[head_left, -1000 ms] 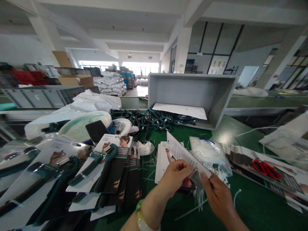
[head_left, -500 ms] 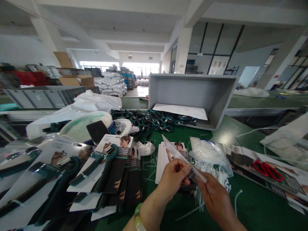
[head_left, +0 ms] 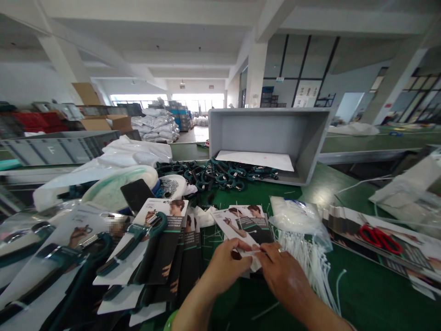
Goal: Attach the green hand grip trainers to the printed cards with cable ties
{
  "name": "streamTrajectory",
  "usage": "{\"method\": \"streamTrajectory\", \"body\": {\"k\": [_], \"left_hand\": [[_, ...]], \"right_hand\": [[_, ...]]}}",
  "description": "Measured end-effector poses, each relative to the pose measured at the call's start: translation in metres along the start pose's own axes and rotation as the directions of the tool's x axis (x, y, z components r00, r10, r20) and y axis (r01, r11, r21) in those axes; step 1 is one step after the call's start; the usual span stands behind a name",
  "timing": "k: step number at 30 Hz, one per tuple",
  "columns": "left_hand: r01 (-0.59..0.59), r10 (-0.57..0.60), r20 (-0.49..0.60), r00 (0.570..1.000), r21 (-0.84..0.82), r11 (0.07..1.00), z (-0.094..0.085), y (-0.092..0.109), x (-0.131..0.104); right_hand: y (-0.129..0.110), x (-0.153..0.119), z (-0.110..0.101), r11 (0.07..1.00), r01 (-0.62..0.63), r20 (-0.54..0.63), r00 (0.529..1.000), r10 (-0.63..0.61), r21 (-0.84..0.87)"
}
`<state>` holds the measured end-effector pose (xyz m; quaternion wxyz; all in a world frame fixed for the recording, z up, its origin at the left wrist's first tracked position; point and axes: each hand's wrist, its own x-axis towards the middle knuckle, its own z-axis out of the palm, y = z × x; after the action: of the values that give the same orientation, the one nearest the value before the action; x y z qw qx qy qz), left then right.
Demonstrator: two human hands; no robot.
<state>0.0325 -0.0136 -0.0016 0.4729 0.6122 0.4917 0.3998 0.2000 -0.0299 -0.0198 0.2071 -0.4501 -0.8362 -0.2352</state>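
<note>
My left hand [head_left: 229,264] pinches the lower left part of a printed card [head_left: 234,225], which lies tilted over a stack of like cards [head_left: 257,214]. My right hand [head_left: 284,271] has its fingers closed at the card's lower right edge, close to the left fingertips. A thin white strip shows between the two hands. Just right of the hands, a bundle of white cable ties [head_left: 305,257] spills from a clear bag [head_left: 294,218]. To the left, cards with dark green hand grips [head_left: 148,234] on them are piled up.
Behind the hands lies a heap of loose green grips [head_left: 223,174] before a grey crate [head_left: 268,133] on its side. Red scissors [head_left: 379,239] rest on cards at the right. A bowl of small metal parts [head_left: 170,186] and a dark phone-like slab [head_left: 138,195] stand left of centre.
The card has turned its printed face upward and come down over the stack. Both hands have moved slightly left and lower, and the right hand's fingers now curl over the card's edge.
</note>
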Motion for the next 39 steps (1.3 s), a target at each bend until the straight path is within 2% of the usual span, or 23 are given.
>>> {"method": "streamTrajectory", "body": {"k": [2,5,9,12,16,20,23,26,28,29,30,32,33,36,39], "left_hand": [[0.007,-0.007,-0.010,1.000,0.051,0.999,-0.004,-0.010,0.006],[0.041,-0.043,-0.121,0.992,-0.020,0.999,-0.002,-0.026,0.015],[-0.003,-0.063,-0.337,0.940,-0.194,0.981,0.008,-0.043,0.025],[-0.051,-0.045,-0.418,0.907,-0.217,0.975,0.010,-0.049,0.029],[-0.049,-0.044,-0.345,0.938,-0.255,0.966,0.006,-0.051,0.032],[-0.034,-0.057,-0.253,0.966,-0.344,0.938,0.003,-0.053,0.032],[-0.076,0.025,-0.224,0.974,-0.224,0.972,0.003,-0.057,0.030],[-0.120,0.105,-0.245,0.964,-0.045,0.992,0.003,-0.062,0.026],[-0.102,0.096,-0.292,0.952,-0.005,0.995,0.005,-0.067,0.024],[-0.080,0.066,-0.322,0.944,-0.028,0.996,0.007,-0.069,0.024],[-0.062,0.035,-0.350,0.936,-0.066,0.996,0.009,-0.071,0.023],[-0.055,0.002,-0.391,0.921,-0.126,0.990,0.015,-0.077,0.025],[-0.064,0.010,-0.391,0.920,-0.126,0.990,0.018,-0.081,0.026],[-0.114,0.106,-0.333,0.937,-0.005,0.993,0.025,-0.094,0.030],[-0.153,0.185,-0.251,0.950,0.139,0.978,0.025,-0.108,0.036]], "right_hand": [[-0.005,0.003,0.003,1.000,0.007,0.020,1.000,-0.006,-0.011],[-0.009,0.006,0.009,1.000,-0.016,0.071,0.997,0.017,-0.005],[-0.009,0.005,0.019,0.998,-0.048,0.094,0.994,0.046,0.027],[-0.006,0.004,0.023,0.998,-0.023,0.096,0.995,0.016,0.066],[0.012,0.009,0.023,0.974,0.021,0.143,0.988,-0.055,0.227],[0.035,0.018,0.023,0.964,-0.019,0.172,0.985,-0.028,0.266],[0.045,0.022,0.022,0.964,0.007,0.293,0.952,-0.088,0.265],[0.058,0.031,0.017,0.938,0.067,0.427,0.878,-0.218,0.340],[0.075,0.048,0.017,0.926,0.081,0.491,0.829,-0.267,0.368],[0.084,0.062,0.019,0.941,0.069,0.511,0.825,-0.240,0.330],[0.094,0.080,0.024,0.969,0.035,0.510,0.845,-0.159,0.244],[0.111,0.123,0.042,0.998,-0.067,0.430,0.900,0.064,-0.009],[0.116,0.146,0.053,0.994,-0.093,0.388,0.916,0.107,-0.054],[0.123,0.215,0.094,0.989,-0.098,0.327,0.936,0.128,-0.107],[0.118,0.267,0.131,0.989,-0.067,0.327,0.939,0.106,-0.128]]}}
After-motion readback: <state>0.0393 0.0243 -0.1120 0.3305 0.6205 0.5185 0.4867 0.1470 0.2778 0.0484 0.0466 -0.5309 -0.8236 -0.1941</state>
